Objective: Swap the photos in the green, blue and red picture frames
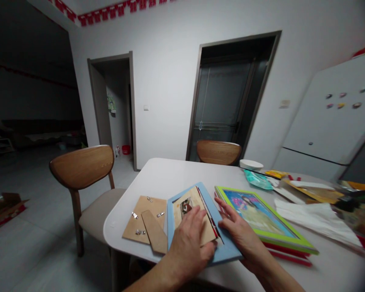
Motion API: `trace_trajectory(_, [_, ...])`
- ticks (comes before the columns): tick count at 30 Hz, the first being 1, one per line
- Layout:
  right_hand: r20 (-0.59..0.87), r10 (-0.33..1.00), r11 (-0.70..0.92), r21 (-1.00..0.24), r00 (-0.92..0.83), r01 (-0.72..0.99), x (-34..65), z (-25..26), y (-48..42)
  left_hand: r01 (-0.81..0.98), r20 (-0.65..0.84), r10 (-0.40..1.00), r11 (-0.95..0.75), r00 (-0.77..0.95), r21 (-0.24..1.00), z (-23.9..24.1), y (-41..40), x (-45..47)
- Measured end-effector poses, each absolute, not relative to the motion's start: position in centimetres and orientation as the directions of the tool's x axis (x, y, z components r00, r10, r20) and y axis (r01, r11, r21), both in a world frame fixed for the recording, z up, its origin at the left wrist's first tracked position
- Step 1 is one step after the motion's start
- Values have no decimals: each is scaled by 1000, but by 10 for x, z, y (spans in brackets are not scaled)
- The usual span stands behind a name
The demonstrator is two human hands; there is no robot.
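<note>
A light blue picture frame (224,245) lies face down at the table's near edge, slightly turned. Over its opening is a cream card (182,215) with a small printed picture, and a dark red edge shows beneath the card's right side. My left hand (190,237) has its fingers laid across the card and its thumb at the lower edge, gripping it. At the frame's right side is my right hand (239,229), fingers stretched apart, thumb over the frame's edge. To the left lies a brown backing board (134,227) with metal clips and a stand leg (154,233).
A green-rimmed picture frame (258,213) rests on red items at the right. Beyond are white paper (316,221), a teal packet (258,179) and a white bowl (251,164). Wooden chairs stand at the left (82,168) and far side (219,151) of the white table (176,172).
</note>
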State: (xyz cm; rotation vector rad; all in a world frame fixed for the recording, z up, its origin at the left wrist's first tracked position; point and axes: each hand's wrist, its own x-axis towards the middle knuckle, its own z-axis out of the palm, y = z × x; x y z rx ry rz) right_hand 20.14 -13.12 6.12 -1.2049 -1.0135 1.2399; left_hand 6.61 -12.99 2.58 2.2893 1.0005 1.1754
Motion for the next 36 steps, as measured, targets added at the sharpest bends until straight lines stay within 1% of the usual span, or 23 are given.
trace_trajectory(2, [-83, 992, -73, -992, 99, -100, 204, 57, -129, 406, 616, 674, -738, 407, 539, 30, -129, 62])
trace_trajectory(3, [-87, 991, -79, -994, 105, -75, 207, 54, -128, 411, 643, 673, -737, 367, 537, 32, -128, 57])
trace_trajectory(4, [-93, 989, -88, -995, 114, -41, 209, 50, -126, 425, 657, 693, -712, 296, 559, 34, -127, 51])
trace_trajectory(6, [-104, 987, -113, -992, 125, 63, 216, 39, -122, 443, 641, 759, -616, 114, 652, 33, -124, 34])
trace_trajectory(8, [-89, 989, -115, -966, 120, 232, 225, 24, -117, 434, 583, 812, -513, -33, 740, 27, -121, 14])
trace_trajectory(10, [-11, 994, -58, -888, 104, 457, 233, 7, -111, 434, 527, 842, -436, -112, 788, 16, -119, -5])
trace_trajectory(12, [96, 991, 13, -749, 89, 662, 239, -8, -106, 452, 474, 872, -376, -124, 809, 4, -119, -17])
trace_trajectory(13, [145, 986, 38, -678, 83, 734, 241, -14, -104, 468, 446, 888, -349, -113, 812, -2, -120, -21])
trace_trajectory(15, [211, 975, 69, -575, 66, 815, 243, -22, -102, 514, 400, 914, -308, -75, 801, -11, -124, -26])
trace_trajectory(17, [233, 971, 89, -533, 45, 842, 242, -25, -102, 590, 371, 928, -285, -27, 756, -16, -129, -27])
trace_trajectory(20, [263, 962, 93, -568, 73, 818, 235, -21, -106, 715, 348, 936, -276, 48, 642, -19, -136, -28])
trace_trajectory(22, [308, 946, 126, -631, 98, 766, 227, -16, -109, 771, 350, 934, -274, 71, 575, -21, -138, -30])
trace_trajectory(24, [305, 948, 162, -703, 88, 692, 217, -11, -110, 799, 365, 927, -285, 89, 529, -22, -139, -32])
trace_trajectory(25, [267, 961, 157, -748, 76, 645, 212, -10, -111, 805, 374, 921, -300, 105, 511, -22, -139, -32])
trace_trajectory(27, [128, 990, 77, -851, 63, 520, 201, -11, -109, 802, 384, 909, -349, 163, 485, -21, -139, -31])
trace_trajectory(29, [-23, 998, -40, -936, 51, 349, 189, -15, -104, 782, 374, 896, -405, 238, 473, -19, -140, -27])
trace_trajectory(31, [-135, 990, -139, -978, 36, 157, 177, -20, -98, 763, 341, 889, -442, 304, 472, -16, -141, -19])
trace_trajectory(33, [-169, 986, -169, -986, -15, 5, 166, -20, -93, 752, 311, 882, -466, 354, 466, -15, -142, -11])
trace_trajectory(36, [-120, 988, -131, -984, -94, -123, 151, -6, -91, 731, 331, 855, -514, 399, 449, -17, -139, 0])
